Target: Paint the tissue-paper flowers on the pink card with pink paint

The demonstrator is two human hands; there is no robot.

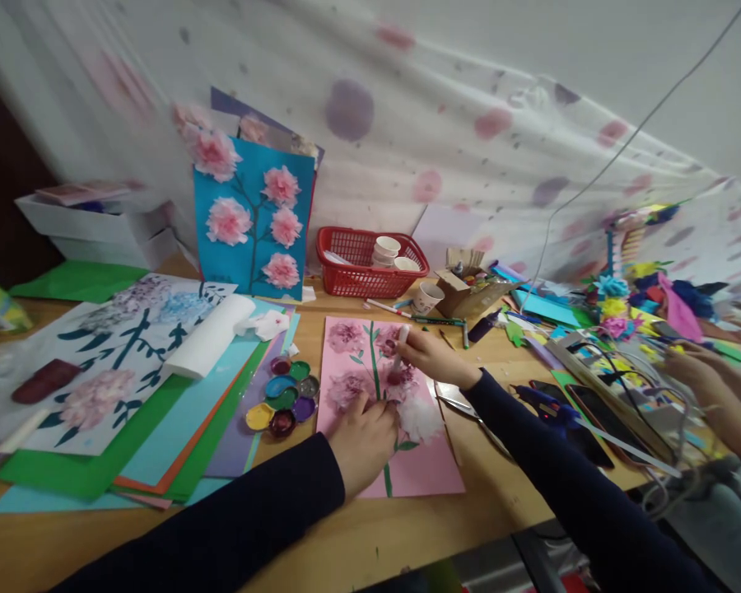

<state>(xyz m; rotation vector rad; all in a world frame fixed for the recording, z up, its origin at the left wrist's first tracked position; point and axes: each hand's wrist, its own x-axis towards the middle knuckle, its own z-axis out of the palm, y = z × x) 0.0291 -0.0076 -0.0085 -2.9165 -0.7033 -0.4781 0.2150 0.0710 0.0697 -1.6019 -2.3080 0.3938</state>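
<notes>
A pink sheet of paper lies on the table, bearing a green painted stem and several ruffled tissue flowers tinted dark pink. One flower at the lower right is still white. My left hand rests on the sheet with bent, slightly parted fingers, touching beside the flowers. In my right hand is a white-handled paint dauber, its dark red tip against a flower right of the stem. Left of the sheet sits a cluster of small paint pots in several colours.
Coloured papers and a white paper roll lie left. Behind are a blue flower picture, red basket and paper cup. Scissors, a glue gun and phones lie right, near another person's hands.
</notes>
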